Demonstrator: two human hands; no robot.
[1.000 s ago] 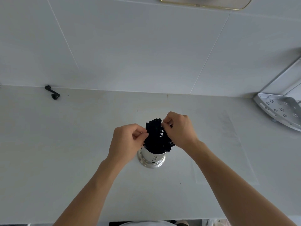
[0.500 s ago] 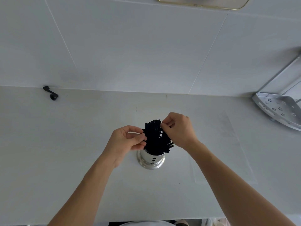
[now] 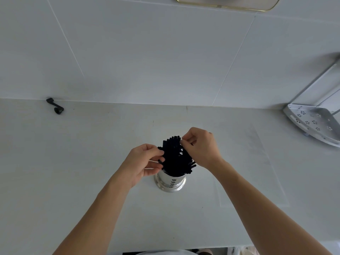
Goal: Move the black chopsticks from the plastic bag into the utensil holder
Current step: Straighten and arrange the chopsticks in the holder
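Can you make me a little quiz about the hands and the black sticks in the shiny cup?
1. True or false: the black chopsticks stand in the utensil holder.
2. Which hand touches the tops of the chopsticks at the far side? A) left hand B) right hand
3. Fill in: the small black object lies on the counter to the ____ of the holder.

Key
1. True; the bundle sticks up out of the holder.
2. B; the right hand pinches there, while the left hand touches the bundle's left side.
3. Left, back by the wall.
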